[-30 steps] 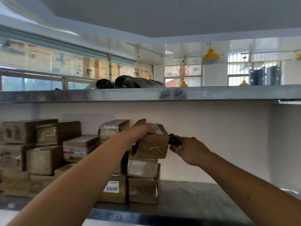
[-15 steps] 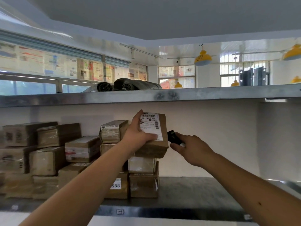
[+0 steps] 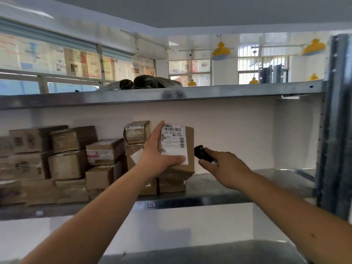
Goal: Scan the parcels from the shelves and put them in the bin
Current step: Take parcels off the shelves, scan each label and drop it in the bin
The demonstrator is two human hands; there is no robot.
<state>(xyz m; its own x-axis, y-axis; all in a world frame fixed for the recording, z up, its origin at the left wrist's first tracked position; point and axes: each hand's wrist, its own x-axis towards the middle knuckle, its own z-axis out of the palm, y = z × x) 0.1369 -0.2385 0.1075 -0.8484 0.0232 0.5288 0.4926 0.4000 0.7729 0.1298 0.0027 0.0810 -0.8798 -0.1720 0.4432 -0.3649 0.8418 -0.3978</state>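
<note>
My left hand (image 3: 157, 155) grips a small brown cardboard parcel (image 3: 187, 147) and holds it upright in front of the shelf, its white barcode label turned toward me. Just to its right, my right hand (image 3: 224, 166) holds a small black scanner (image 3: 202, 153) whose front end points at the parcel's right edge. Several more brown parcels (image 3: 68, 162) are stacked on the metal shelf (image 3: 238, 189), left of and behind the held one. The bin is out of view.
An upper metal shelf (image 3: 209, 92) with rolled dark bags (image 3: 150, 82) runs overhead. A grey upright post (image 3: 337, 121) stands at the right edge. Another metal surface (image 3: 209, 252) lies below. The shelf's right half holds nothing.
My left hand lifted the parcel off the stack and tilted it upright so the label faces me, then drew it nearer. My right hand with the scanner stayed beside it.
</note>
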